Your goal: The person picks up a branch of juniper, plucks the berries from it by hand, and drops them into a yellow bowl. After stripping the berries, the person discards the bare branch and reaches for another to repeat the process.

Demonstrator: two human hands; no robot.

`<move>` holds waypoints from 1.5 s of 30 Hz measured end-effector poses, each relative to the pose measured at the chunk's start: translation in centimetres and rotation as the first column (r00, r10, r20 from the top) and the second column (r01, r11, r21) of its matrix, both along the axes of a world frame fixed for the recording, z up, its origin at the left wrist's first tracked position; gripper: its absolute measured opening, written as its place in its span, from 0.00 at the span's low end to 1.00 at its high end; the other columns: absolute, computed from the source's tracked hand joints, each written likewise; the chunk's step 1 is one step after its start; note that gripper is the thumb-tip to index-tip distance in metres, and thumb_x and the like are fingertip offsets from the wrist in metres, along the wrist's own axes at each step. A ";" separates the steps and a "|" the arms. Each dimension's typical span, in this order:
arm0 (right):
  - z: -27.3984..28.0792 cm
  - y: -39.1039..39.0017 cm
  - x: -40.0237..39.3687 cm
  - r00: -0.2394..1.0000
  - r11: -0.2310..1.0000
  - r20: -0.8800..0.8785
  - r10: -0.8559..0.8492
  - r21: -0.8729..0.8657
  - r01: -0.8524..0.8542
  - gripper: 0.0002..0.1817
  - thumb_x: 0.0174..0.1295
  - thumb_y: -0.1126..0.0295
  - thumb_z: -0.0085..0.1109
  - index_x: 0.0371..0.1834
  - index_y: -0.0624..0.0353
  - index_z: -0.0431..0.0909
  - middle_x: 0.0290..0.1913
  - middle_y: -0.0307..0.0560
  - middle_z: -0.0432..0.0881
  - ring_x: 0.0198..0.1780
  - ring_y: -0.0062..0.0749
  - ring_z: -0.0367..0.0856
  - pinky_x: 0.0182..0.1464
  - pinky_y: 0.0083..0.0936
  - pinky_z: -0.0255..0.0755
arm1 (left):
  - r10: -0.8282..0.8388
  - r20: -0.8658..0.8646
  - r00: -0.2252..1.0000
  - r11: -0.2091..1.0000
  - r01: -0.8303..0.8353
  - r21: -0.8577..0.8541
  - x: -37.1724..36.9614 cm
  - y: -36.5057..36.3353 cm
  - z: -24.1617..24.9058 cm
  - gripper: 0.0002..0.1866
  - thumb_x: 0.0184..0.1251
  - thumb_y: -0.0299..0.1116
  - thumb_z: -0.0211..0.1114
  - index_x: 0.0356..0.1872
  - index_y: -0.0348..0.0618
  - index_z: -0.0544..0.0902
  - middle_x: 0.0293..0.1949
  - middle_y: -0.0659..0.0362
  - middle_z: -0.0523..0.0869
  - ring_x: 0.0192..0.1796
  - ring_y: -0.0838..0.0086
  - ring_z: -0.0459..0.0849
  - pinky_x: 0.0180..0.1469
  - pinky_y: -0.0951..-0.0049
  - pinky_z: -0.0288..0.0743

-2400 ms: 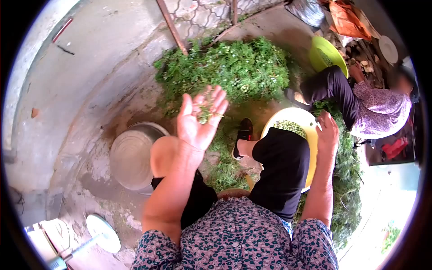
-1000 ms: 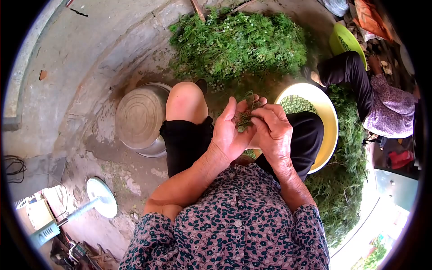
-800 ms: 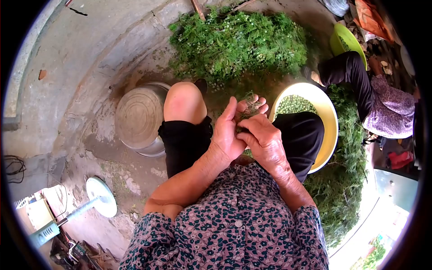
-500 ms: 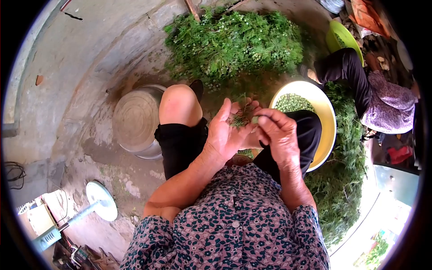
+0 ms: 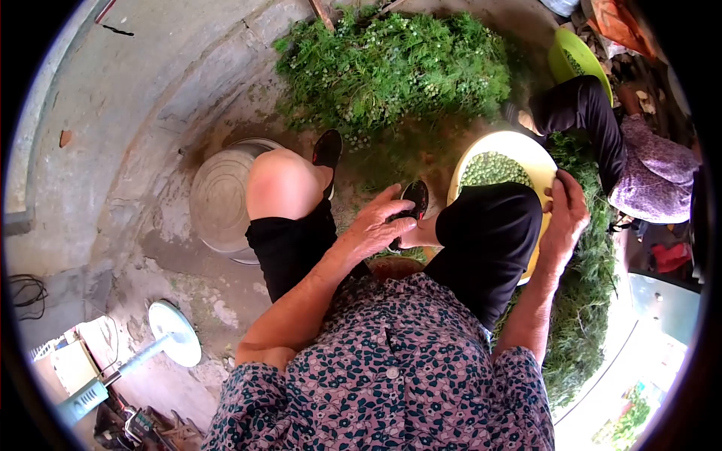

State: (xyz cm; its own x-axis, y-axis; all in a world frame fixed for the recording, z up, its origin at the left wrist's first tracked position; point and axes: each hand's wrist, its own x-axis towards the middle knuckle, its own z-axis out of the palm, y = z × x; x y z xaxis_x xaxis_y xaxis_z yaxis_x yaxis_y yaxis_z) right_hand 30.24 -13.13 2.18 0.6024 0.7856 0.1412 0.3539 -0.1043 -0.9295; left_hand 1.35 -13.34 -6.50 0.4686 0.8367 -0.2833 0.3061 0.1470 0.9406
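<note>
My left hand [image 5: 378, 224] hovers palm down in front of my lap, close to my black shoe [image 5: 414, 199]. Its fingers are spread and nothing shows in them. On the right side of the pale yellow basin [image 5: 539, 161], my right hand [image 5: 565, 218] has its fingers bent over the rim, with the thumb on the near side. Inside the basin lie many small round green berries [image 5: 492, 170]. My right knee hides part of the basin.
A heap of green berry-bearing branches [image 5: 398, 71] lies ahead. More cut greenery [image 5: 575, 316] lies to the right, near another person's dark trouser leg [image 5: 583, 116]. A lime-green tub [image 5: 575, 60] stands beyond. At left are an upturned metal pot [image 5: 222, 199] and a fan [image 5: 173, 334].
My right hand has left my left palm and moved right to the basin's rim. The green sprig is gone from my left hand, which has turned over. My knees have spread apart.
</note>
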 end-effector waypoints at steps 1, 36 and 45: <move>0.0 0.8 -1.2 0.999 0.999 -0.038 0.034 -0.042 -0.035 0.12 0.58 0.74 0.54 0.45 0.64 0.78 0.29 0.41 0.79 0.25 0.15 0.68 0.28 0.11 0.61 | -0.022 0.003 1.000 0.998 0.022 0.060 -0.5 0.5 0.3 0.23 0.61 0.46 0.61 0.53 0.42 0.76 0.67 0.46 0.57 0.67 0.56 0.60 0.62 0.63 0.62; -38.7 13.9 -15.3 0.923 0.260 -0.288 0.256 -0.899 -0.352 0.25 0.61 0.70 0.55 0.62 0.58 0.64 0.36 0.54 0.80 0.28 0.35 0.79 0.26 0.35 0.74 | 0.506 -0.106 0.856 0.851 -0.475 0.225 -7.0 17.9 7.6 0.22 0.61 0.37 0.60 0.52 0.32 0.75 0.56 0.45 0.73 0.49 0.66 0.78 0.53 0.68 0.71; -38.1 12.6 -16.0 0.717 0.294 -0.014 0.697 -0.906 -0.303 0.10 0.57 0.63 0.60 0.32 0.59 0.80 0.33 0.53 0.80 0.33 0.46 0.78 0.31 0.45 0.72 | 0.594 0.016 0.804 0.781 -0.581 0.229 -6.9 17.9 7.2 0.18 0.60 0.30 0.60 0.49 0.29 0.76 0.51 0.47 0.77 0.47 0.69 0.78 0.50 0.72 0.71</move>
